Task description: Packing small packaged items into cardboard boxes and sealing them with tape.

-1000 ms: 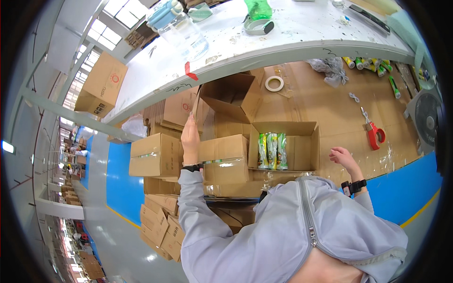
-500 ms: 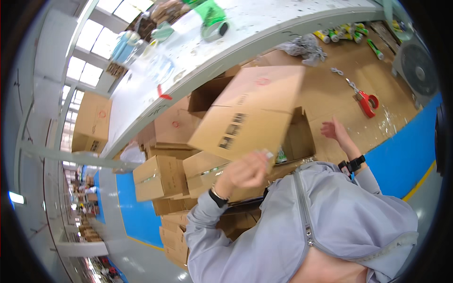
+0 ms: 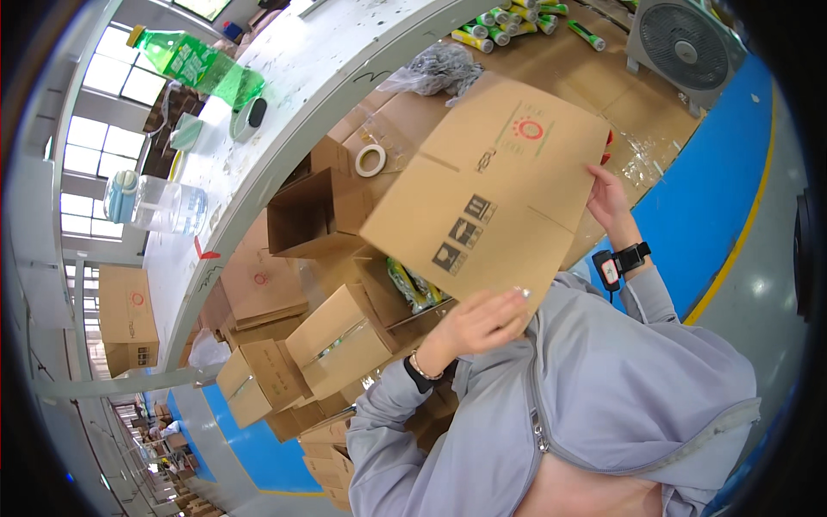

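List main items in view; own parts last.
Cardboard sheet: 1, brown, at both hands
Open boxes: 2+, brown, left of sheet
Packs: several, green-white, in nearer box
Taped cartons: 2, brown, lower left
Cardboard stack: 1, brown, by white shelf
Background carton: 1, brown, far left
Tape roll: 1, white, beyond boxes
Tubes: many, yellow-green, top
Plastic bag: 1, grey, near tubes
Fan: 1, grey, top right
Bottles: 2, green, clear, on shelf
Left hand: 1, bare, sheet's near edge
Right hand: 1, bare, right edge

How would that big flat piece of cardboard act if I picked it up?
The flat cardboard is probably light for its size, since it looks thin. It's likely stiff, barely sagging between the left hand and right hand. It might bend near the thin lines at its sides.
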Demonstrator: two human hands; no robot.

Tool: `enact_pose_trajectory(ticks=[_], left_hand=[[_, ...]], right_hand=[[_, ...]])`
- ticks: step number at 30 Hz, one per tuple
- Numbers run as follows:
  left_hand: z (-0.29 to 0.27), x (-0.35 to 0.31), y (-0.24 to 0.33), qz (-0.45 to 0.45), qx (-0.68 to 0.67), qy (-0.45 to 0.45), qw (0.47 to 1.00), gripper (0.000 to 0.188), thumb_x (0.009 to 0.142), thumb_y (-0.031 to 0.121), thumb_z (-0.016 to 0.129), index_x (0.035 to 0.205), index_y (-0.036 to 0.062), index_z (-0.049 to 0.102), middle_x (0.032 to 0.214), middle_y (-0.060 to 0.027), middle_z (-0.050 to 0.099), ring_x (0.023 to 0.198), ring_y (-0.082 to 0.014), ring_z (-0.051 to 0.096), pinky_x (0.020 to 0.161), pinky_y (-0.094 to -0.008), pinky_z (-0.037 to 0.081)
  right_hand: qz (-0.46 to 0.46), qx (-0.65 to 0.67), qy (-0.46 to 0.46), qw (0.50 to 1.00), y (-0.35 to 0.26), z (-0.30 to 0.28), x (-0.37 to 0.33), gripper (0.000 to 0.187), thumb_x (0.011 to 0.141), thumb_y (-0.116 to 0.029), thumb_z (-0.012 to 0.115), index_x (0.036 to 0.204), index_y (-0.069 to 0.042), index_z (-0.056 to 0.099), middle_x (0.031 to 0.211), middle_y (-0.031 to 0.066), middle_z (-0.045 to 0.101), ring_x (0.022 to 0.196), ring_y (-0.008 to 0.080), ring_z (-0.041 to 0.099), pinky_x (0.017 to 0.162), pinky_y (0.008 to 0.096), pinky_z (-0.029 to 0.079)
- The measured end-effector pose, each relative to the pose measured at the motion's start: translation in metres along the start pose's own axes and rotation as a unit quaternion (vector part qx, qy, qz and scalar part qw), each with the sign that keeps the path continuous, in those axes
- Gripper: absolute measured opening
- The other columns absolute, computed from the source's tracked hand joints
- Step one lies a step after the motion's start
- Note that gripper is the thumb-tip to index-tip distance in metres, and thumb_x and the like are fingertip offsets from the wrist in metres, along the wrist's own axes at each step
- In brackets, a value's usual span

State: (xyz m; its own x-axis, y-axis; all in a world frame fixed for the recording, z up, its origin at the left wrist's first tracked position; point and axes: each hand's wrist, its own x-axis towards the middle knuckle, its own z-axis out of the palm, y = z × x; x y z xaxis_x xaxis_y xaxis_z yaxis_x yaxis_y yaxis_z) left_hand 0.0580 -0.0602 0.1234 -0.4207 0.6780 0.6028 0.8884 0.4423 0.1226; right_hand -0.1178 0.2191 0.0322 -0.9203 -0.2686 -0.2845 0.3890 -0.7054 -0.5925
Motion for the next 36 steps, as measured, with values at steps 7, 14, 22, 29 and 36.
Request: enact_pose_trajectory(ticks=[7, 14, 22, 29, 36], left_hand=[[0.011, 0.030, -0.030, -0.325, 0.077, 0.200, 0.921, 0.048, 0.080, 0.015, 0.064, 0.122, 0.0027, 0.044, 0.130, -0.0192, 0.041, 0.115, -0.0306, 0.047, 0.101, -0.0423, 0.032], [0.048, 0.056, -0.081, -0.570, -0.349, 0.348, 0.658, 0.067, 0.082, 0.008, 0.063, 0.134, 0.0004, 0.021, 0.134, -0.0202, 0.031, 0.122, -0.0283, 0.038, 0.094, -0.0343, 0.041], [0.078, 0.108, -0.079, -0.554, -0.139, 0.227, 0.789, 0.080, 0.073, 0.016, 0.073, 0.136, 0.0025, 0.026, 0.137, -0.0220, 0.027, 0.126, -0.0340, 0.032, 0.099, -0.0410, 0.034], [0.092, 0.162, -0.067, -0.440, -0.073, -0.108, 0.888, 0.092, 0.065, 0.037, 0.078, 0.135, 0.0015, 0.030, 0.142, -0.0262, 0.018, 0.133, -0.0396, 0.018, 0.105, -0.0436, 0.024], [0.155, 0.130, -0.091, -0.423, -0.207, -0.074, 0.879, 0.085, 0.068, 0.040, 0.074, 0.130, -0.0051, 0.037, 0.122, -0.0280, 0.048, 0.115, -0.0353, 0.048, 0.096, -0.0363, 0.038]], right_hand=[[-0.052, 0.140, -0.029, 0.988, -0.042, -0.035, 0.012, 0.033, 0.095, -0.021, 0.043, 0.122, -0.002, 0.046, 0.122, 0.0097, 0.053, 0.111, 0.0228, 0.052, 0.094, 0.0345, 0.042], [-0.067, 0.146, -0.034, 0.987, -0.082, -0.043, 0.027, 0.038, 0.094, -0.029, 0.047, 0.126, -0.008, 0.044, 0.125, 0.0060, 0.051, 0.115, 0.0211, 0.049, 0.098, 0.0339, 0.039], [-0.030, 0.085, -0.061, 0.994, -0.114, -0.073, 0.043, 0.038, 0.093, -0.028, 0.048, 0.124, -0.005, 0.045, 0.122, 0.0071, 0.053, 0.109, 0.0190, 0.053, 0.092, 0.0325, 0.043], [-0.016, -0.144, 0.034, 0.989, -0.124, -0.002, 0.029, 0.032, 0.093, -0.021, 0.047, 0.120, -0.002, 0.048, 0.113, 0.0076, 0.057, 0.099, 0.0172, 0.057, 0.083, 0.0319, 0.048], [0.023, -0.358, 0.021, 0.933, -0.083, 0.022, 0.054, 0.030, 0.091, -0.018, 0.046, 0.116, -0.003, 0.049, 0.106, 0.0060, 0.057, 0.095, 0.0151, 0.057, 0.077, 0.0336, 0.052]])
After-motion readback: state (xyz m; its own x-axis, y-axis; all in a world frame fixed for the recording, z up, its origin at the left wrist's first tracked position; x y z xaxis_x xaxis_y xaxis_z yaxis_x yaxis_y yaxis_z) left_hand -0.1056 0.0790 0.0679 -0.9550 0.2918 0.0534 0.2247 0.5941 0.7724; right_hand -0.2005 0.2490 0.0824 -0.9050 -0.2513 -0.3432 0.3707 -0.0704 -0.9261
